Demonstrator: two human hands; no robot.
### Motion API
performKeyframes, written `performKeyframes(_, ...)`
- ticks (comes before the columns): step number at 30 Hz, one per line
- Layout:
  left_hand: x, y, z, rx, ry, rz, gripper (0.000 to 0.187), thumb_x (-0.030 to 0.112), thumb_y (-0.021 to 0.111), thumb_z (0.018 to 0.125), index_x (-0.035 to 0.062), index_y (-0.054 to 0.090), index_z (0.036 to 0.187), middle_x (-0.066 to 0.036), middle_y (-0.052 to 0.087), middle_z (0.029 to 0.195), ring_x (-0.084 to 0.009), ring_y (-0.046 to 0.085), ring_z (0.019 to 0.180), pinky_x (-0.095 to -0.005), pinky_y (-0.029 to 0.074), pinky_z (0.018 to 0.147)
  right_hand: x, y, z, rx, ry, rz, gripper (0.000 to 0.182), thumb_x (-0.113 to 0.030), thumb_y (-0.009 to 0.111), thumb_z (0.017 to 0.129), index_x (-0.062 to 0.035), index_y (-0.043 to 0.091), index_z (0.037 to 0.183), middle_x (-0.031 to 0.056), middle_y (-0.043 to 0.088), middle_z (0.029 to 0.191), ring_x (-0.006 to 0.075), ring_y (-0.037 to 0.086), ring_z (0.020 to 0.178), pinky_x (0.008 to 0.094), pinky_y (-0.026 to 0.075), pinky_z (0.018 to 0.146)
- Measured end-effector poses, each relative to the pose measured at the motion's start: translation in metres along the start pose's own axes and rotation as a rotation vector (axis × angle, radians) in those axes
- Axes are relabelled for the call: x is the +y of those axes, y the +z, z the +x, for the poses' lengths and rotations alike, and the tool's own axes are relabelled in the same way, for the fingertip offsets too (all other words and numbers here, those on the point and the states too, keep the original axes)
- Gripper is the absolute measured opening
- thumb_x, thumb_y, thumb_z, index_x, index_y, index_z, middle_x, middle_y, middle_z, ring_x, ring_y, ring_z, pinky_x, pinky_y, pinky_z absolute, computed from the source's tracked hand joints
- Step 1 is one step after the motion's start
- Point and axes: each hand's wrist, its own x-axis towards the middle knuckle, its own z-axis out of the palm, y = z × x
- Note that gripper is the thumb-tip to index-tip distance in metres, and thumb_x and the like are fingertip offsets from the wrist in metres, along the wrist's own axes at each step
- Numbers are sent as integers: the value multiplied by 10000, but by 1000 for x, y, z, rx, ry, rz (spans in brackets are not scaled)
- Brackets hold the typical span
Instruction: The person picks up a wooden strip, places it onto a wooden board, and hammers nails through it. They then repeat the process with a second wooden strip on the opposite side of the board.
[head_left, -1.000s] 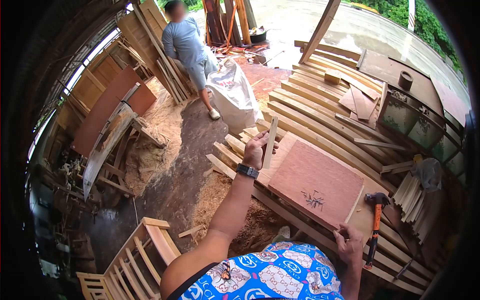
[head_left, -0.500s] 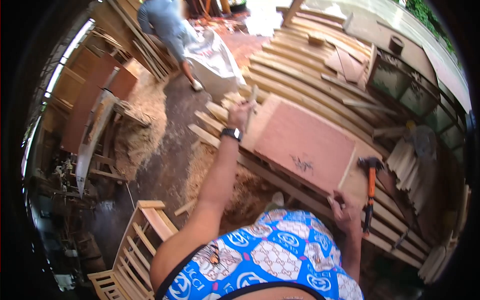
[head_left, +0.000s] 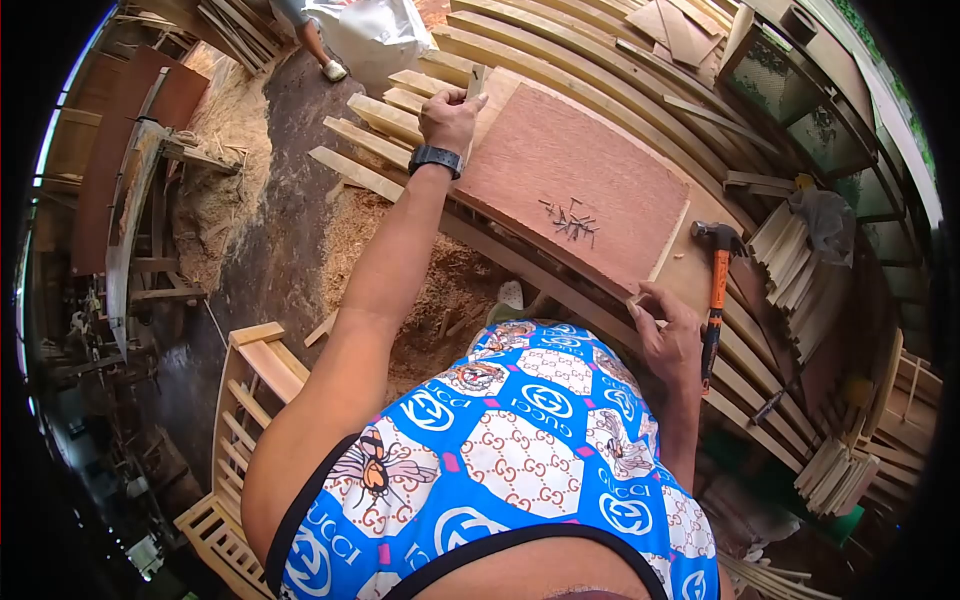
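Observation:
My left hand, with a dark watch on its wrist, is closed around a short upright wood strip at the left end of a reddish-brown panel. At the panel's near right corner is my right hand, its thumb and fingertips pinched together; what lies between them is too small to tell. A small heap of nails rests on the panel. A hammer with an orange and black handle lies just right of the panel, near my right hand.
Long wooden slats run beneath and behind the panel. A slatted wooden frame stands at the lower left. Sawdust covers floor patches. A person's leg shows at the top, beside a white sack.
The view has tilted down and shifted, so the panel, hammer and hands appear higher and further left. Less of the other person shows. Both hands keep their places at the panel.

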Motion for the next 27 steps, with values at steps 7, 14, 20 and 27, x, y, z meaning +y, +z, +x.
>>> performKeyframes(7,-13,12,-8,40,9,166,318,282,863,789,8,772,923,-128,777,847,-237,732,770,-391,571,744,4,3,7,49,-99,-56,283,-84,740,902,28,701,1159,190,729,861,316,731,767,403,578,748)
performKeyframes(14,-37,24,4,10,13,312,277,337,816,801,111,758,951,-89,747,961,-346,634,1059,-530,440,969,7,10,15,43,-110,-39,271,-73,763,862,21,707,1110,207,727,848,338,727,755,406,569,690)
performKeyframes(20,-11,30,-3,28,91,418,334,300,762,846,152,751,1145,-109,728,1096,-364,590,1153,-546,423,1022,8,6,22,5,-116,-8,287,-86,765,876,36,703,1129,171,740,822,266,743,747,364,570,709)
performKeyframes(27,-15,24,-12,23,171,512,376,251,715,878,174,733,1246,-147,687,1123,-383,575,1145,-546,449,1003,15,1,24,9,-116,-16,294,-81,770,865,28,699,1128,162,738,800,273,738,719,367,567,686)
